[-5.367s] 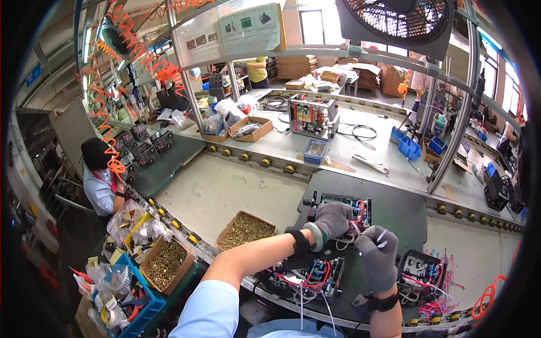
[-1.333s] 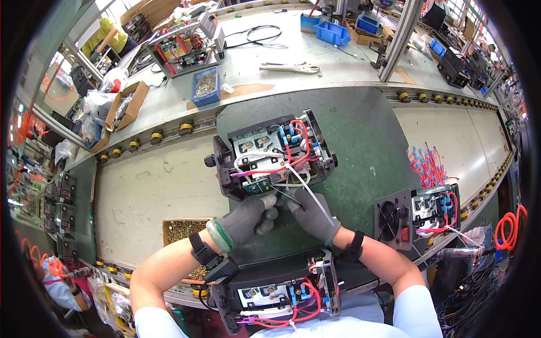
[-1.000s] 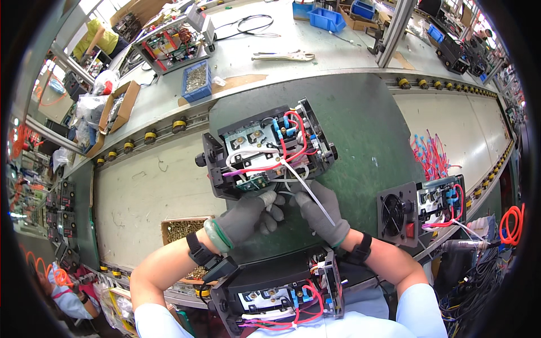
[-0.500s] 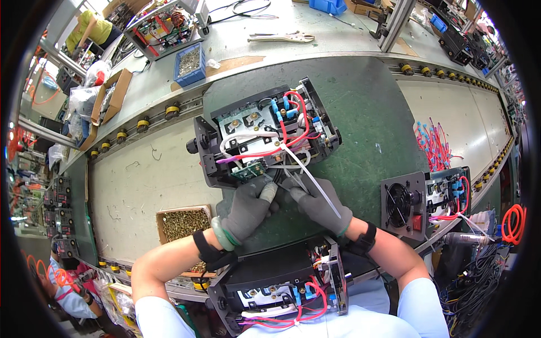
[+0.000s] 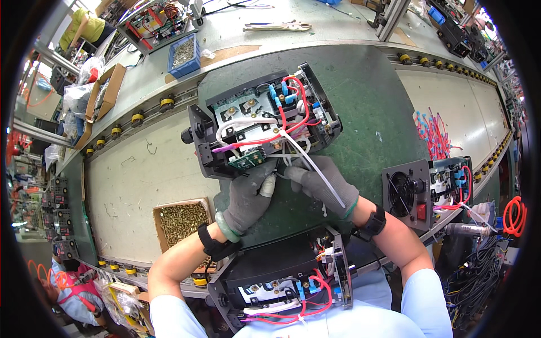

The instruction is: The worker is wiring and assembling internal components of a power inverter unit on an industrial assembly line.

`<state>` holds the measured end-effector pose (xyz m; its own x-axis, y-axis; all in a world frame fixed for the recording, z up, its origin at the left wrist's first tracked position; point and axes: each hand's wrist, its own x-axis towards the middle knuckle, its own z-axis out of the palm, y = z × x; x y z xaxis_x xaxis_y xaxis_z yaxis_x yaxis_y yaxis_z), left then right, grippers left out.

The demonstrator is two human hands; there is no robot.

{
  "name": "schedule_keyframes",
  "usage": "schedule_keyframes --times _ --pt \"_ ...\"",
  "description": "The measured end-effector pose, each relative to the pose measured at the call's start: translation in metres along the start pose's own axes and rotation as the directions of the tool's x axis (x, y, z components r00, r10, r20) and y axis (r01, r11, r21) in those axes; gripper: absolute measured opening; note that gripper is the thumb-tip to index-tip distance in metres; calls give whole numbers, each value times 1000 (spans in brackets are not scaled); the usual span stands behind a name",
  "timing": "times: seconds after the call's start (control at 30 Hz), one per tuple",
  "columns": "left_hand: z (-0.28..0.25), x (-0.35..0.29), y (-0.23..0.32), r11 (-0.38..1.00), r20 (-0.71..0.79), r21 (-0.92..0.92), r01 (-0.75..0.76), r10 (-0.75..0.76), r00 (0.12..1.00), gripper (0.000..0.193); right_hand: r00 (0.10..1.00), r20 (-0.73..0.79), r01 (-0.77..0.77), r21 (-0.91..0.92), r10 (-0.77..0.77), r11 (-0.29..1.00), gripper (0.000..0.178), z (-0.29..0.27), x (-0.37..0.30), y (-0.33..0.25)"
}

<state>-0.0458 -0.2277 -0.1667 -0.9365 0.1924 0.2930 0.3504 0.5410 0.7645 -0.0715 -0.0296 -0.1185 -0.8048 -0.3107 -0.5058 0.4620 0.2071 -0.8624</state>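
An open electrical unit (image 5: 248, 121) with a black housing, red and white wires and blue connectors sits on the green board in front of me. At its near edge, below a small green circuit board (image 5: 248, 159), my left hand (image 5: 249, 196), in a grey glove, pinches something small and dark that I cannot make out. Close beside it, my gloved right hand (image 5: 324, 183) is closed, with a thin white end poking out below it, apparently a cable tie's. A long white cable tie (image 5: 315, 167) circles the unit's wires, its loose tail lying across the right hand.
A similar unit (image 5: 276, 270) lies right against my body, another (image 5: 428, 191) at the right. Brass-coloured fasteners fill a cardboard box (image 5: 183, 228). Red wires (image 5: 433, 135), a blue bin (image 5: 184, 56) and locking pliers (image 5: 277, 26) lie farther off. Green board (image 5: 360, 107) surrounds the central unit.
The unit appears slightly higher and farther left in the picture as the view shifts. My hands stay together at its near edge, and a thin white end now shows below the right hand.
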Motion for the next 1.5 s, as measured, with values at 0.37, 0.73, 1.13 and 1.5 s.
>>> schedule_keyframes --times 0.37,0.73,1.13,1.5 --pt "0 -1 3 997 28 -39 63 -62 998 27 982 189 15 61 -27 998 26 3 4 5" --pt "6 0 -1 998 -59 -43 -43 41 997 25 992 120 66 -188 -44 980 28 7 30 14" --pt "12 -2 -6 998 -55 47 -40 43 998 17 923 -8 341 -447 -384 827 30 11 -4 9" --pt "12 -1 -8 995 -66 54 -84 87 994 19 996 67 -58 -17 59 998 29 9 8 12"
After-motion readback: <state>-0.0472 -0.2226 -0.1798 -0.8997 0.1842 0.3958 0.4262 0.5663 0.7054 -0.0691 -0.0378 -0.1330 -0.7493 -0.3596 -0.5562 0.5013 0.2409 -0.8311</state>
